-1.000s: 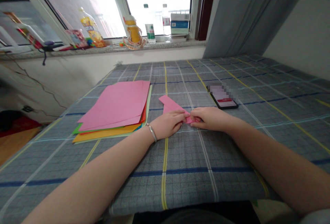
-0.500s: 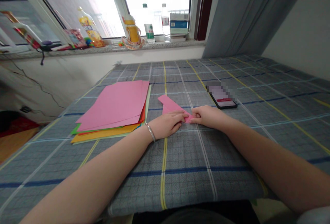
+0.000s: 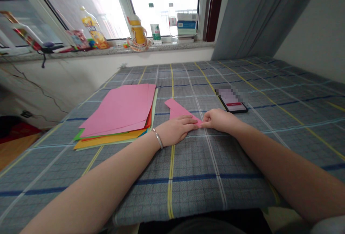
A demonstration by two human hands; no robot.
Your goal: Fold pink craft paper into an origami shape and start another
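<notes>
A folded pink sheet of paper (image 3: 176, 109) lies on the cloth in front of me, with one strip slanting up to the left and a narrow point at the right. My left hand (image 3: 176, 130) rests flat over its lower part, fingers stretched out and pressing it down; it wears a silver bangle (image 3: 158, 139). At the right point of the paper, my right hand (image 3: 219, 119) has thumb and index finger pinched on the tip. Fingers of the left hand hide part of the folded paper's lower edge.
A stack of coloured sheets (image 3: 118, 110), pink on top, lies left of my hands. Beyond my right hand is a phone (image 3: 235, 106). Checked cloth (image 3: 194, 194) covers the table. Bottles, a yellow cup (image 3: 138, 34) and boxes (image 3: 187, 25) stand on the windowsill.
The left fingers have slid slightly right along the folded paper toward its point. The right hand has shifted slightly right and lies a little more around the tip. The paper stays put.
</notes>
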